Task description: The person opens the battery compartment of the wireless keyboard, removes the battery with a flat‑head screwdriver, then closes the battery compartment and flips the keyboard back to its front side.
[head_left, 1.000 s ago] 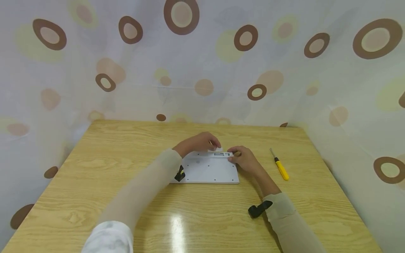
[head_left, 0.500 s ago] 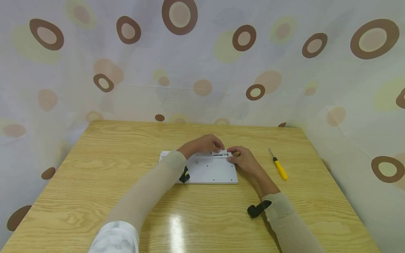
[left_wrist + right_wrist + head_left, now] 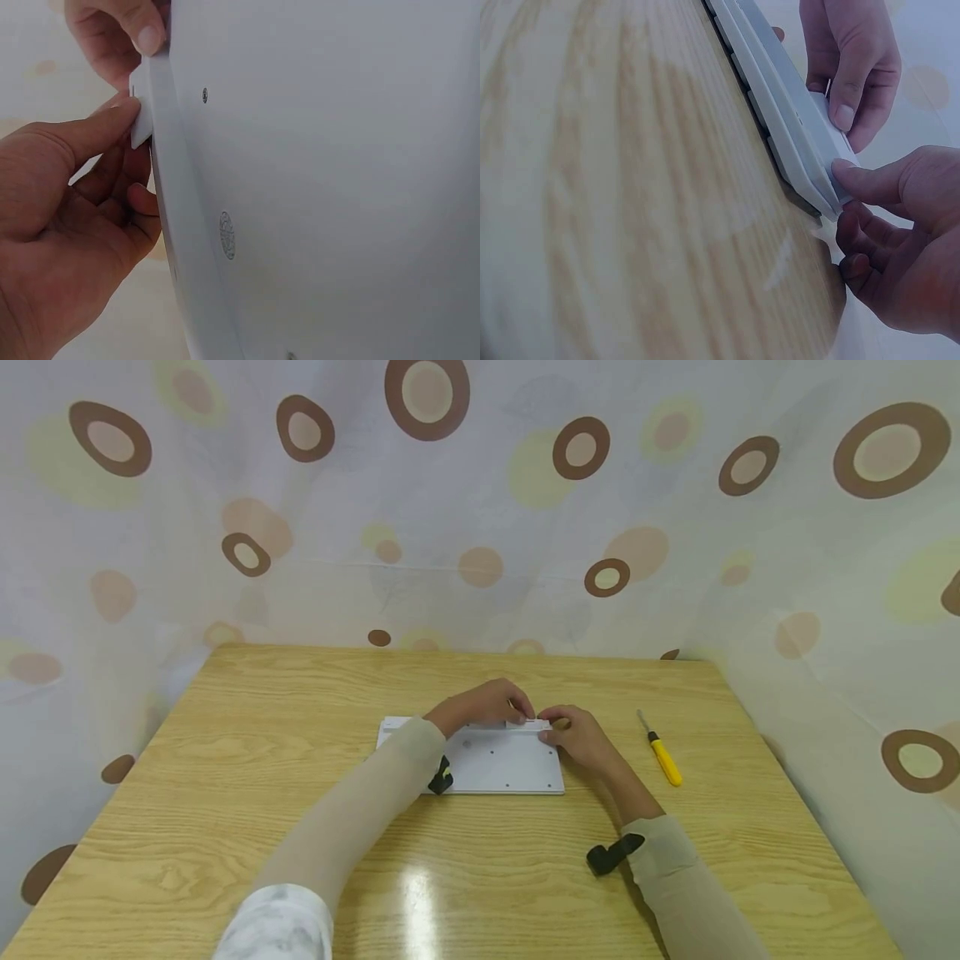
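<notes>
A white keyboard point(image 3: 495, 770) lies face down on the table, its screw-dotted back upward; keys show along its underside in the right wrist view. My left hand point(image 3: 487, 702) pinches a small white battery cover point(image 3: 142, 126) between thumb and fingers at the raised far edge, over the battery compartment. With thumb on top and fingers below, my right hand point(image 3: 581, 739) grips the keyboard's far right corner, close beside the left fingertips. The compartment's opening is hidden under the cover and the left fingers.
A screwdriver point(image 3: 666, 762) with a yellow handle lies on the wooden table point(image 3: 480, 877), to the right of the right hand. A patterned cloth point(image 3: 480, 527) hangs behind the table and along its sides.
My left hand has moved slightly right with the battery cover and lowered it over the compartment, whose opening showed earlier. The right hand keeps its grip on the corner.
</notes>
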### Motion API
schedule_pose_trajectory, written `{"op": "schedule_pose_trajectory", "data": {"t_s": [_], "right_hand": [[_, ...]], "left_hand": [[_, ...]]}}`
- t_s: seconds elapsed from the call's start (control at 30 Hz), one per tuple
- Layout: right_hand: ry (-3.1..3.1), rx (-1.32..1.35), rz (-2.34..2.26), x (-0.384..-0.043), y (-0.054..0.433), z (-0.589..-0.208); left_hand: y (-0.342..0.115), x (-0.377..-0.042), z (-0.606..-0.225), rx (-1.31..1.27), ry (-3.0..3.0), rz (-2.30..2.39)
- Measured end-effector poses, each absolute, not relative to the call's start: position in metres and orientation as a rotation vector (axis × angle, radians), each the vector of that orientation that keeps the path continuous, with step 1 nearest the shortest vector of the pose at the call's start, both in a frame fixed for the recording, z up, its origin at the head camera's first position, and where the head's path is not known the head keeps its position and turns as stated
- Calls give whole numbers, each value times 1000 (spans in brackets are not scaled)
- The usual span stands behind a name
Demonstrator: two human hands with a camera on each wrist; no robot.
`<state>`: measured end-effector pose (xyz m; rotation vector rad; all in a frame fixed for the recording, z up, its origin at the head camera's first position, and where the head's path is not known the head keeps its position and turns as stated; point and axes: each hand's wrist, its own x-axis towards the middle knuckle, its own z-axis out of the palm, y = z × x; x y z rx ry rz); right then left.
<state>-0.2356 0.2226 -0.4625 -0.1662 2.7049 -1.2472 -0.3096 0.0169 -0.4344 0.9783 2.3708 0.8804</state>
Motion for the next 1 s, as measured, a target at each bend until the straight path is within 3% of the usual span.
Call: {"op": "schedule_pose_trajectory", "data": {"t_s": [1.0], "right_hand": [[2709, -200, -1240, -239, 225, -468]], "left_hand": [[17, -312, -449, 863, 2356, 987]]}}
